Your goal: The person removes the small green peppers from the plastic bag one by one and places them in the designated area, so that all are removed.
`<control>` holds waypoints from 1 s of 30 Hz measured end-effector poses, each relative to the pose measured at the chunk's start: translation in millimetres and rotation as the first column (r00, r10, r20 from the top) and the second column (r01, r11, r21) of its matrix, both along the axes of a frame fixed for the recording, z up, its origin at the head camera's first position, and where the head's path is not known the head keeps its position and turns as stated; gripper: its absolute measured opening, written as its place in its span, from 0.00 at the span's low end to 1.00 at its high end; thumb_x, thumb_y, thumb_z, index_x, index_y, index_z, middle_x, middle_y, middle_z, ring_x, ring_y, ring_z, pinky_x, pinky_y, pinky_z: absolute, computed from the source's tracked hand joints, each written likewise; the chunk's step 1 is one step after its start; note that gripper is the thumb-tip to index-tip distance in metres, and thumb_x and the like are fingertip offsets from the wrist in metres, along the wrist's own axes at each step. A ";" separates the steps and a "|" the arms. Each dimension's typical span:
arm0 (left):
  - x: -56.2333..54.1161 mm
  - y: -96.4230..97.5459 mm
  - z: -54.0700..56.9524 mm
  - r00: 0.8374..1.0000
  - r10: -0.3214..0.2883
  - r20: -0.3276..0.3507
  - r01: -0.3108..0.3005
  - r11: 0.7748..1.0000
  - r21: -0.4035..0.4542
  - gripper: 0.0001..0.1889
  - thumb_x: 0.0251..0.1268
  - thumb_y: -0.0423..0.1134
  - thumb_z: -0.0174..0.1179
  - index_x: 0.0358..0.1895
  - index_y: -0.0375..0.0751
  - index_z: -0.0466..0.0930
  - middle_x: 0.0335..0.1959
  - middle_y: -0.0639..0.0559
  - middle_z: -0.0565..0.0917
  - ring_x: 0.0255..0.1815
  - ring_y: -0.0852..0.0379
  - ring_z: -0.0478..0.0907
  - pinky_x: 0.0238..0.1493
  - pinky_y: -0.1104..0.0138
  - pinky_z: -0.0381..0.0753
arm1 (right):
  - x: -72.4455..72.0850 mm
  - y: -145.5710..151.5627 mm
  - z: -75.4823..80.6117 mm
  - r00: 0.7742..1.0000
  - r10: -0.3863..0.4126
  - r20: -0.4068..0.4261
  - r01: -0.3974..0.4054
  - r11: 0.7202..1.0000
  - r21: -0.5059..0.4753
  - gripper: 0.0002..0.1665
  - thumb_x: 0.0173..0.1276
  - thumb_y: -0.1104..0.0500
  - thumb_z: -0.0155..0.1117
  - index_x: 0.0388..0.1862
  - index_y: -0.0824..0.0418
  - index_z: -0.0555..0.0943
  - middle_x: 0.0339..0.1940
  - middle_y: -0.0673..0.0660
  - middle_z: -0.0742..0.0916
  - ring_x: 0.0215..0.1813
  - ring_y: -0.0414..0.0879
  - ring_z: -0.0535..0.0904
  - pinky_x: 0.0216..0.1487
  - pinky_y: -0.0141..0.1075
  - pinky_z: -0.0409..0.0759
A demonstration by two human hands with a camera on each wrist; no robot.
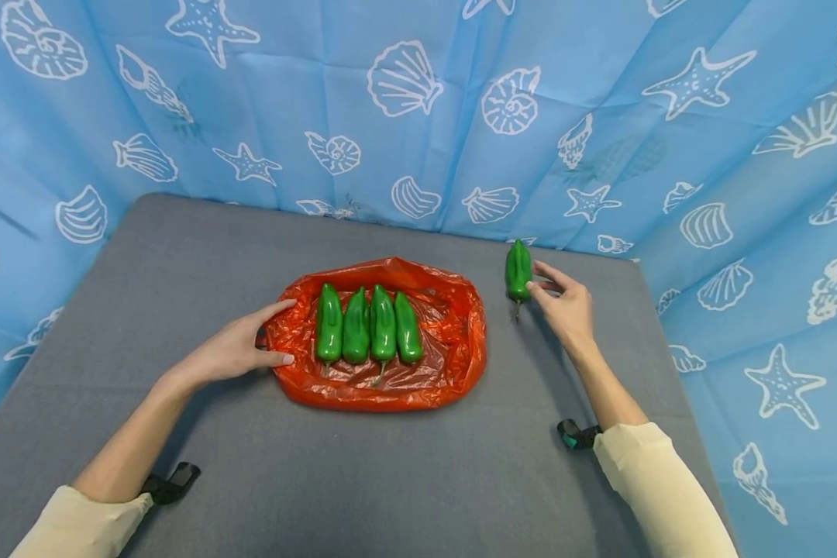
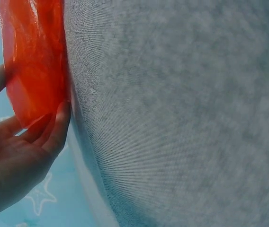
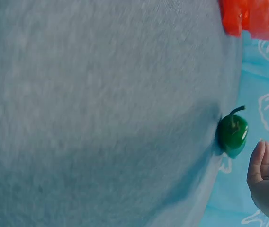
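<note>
Several green peppers [image 1: 356, 325] lie side by side in a red plastic bag [image 1: 467, 372] whose rim is rolled open. At the bag's left end, my left hand [image 1: 233, 349] holds the edge, thumb toward the front and fingers toward the back; the left wrist view shows fingers around the red plastic [image 2: 35, 61]. Another green pepper [image 1: 519, 271] lies alone on the table to the bag's right, its stem toward me. My right hand [image 1: 565, 306] is just right of this pepper, fingers slightly bent. A small gap between fingertips and pepper [image 3: 233, 135] shows in the right wrist view.
A grey cloth-covered table [image 1: 390, 473] bears the bag and the lone pepper. Behind it and along the right side hangs a blue curtain [image 1: 446, 155] with white shells and starfish. The lone pepper lies near the table's back edge.
</note>
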State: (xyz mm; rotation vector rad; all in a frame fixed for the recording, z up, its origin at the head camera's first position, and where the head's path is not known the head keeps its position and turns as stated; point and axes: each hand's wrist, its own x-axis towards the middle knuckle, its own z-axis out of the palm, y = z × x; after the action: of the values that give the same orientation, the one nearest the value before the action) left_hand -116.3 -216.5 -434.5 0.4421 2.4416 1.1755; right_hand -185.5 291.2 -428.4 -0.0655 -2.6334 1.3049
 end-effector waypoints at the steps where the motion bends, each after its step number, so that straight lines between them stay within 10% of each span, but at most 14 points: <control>1: 0.1 0.0 0.0 1.000 -0.001 0.001 0.001 1.000 0.002 0.47 0.64 0.48 0.68 0.79 0.39 0.50 0.73 0.26 0.60 0.70 0.29 0.61 0.64 0.37 0.66 | 1.3 -2.1 1.6 1.000 0.010 -0.007 -0.011 1.000 -0.023 0.25 0.70 0.57 0.66 0.66 0.59 0.79 0.59 0.58 0.85 0.51 0.43 0.83 0.50 0.26 0.80; 14: -0.1 0.9 -0.8 1.000 0.011 -0.004 -0.011 1.000 -0.009 0.47 0.64 0.49 0.68 0.79 0.40 0.50 0.73 0.27 0.60 0.70 0.30 0.62 0.63 0.37 0.67 | 29.4 -38.4 42.8 0.987 0.161 -0.007 -0.159 0.967 -0.199 0.25 0.69 0.67 0.64 0.65 0.69 0.77 0.57 0.71 0.83 0.51 0.53 0.83 0.50 0.26 0.79; 30: -0.9 0.2 0.6 1.000 0.006 -0.001 -0.006 1.000 -0.024 0.48 0.63 0.49 0.69 0.79 0.39 0.50 0.73 0.26 0.59 0.70 0.28 0.61 0.64 0.36 0.65 | 25.9 -53.8 12.4 0.957 0.287 -0.042 -0.285 0.905 -0.317 0.26 0.69 0.66 0.66 0.66 0.65 0.76 0.59 0.66 0.83 0.48 0.44 0.83 0.50 0.29 0.81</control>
State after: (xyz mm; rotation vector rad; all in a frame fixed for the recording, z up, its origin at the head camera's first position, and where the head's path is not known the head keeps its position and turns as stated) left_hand -117.2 -216.3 -433.9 0.4287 2.4574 1.1473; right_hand -159.6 237.5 -416.0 0.2825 -2.4755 1.8211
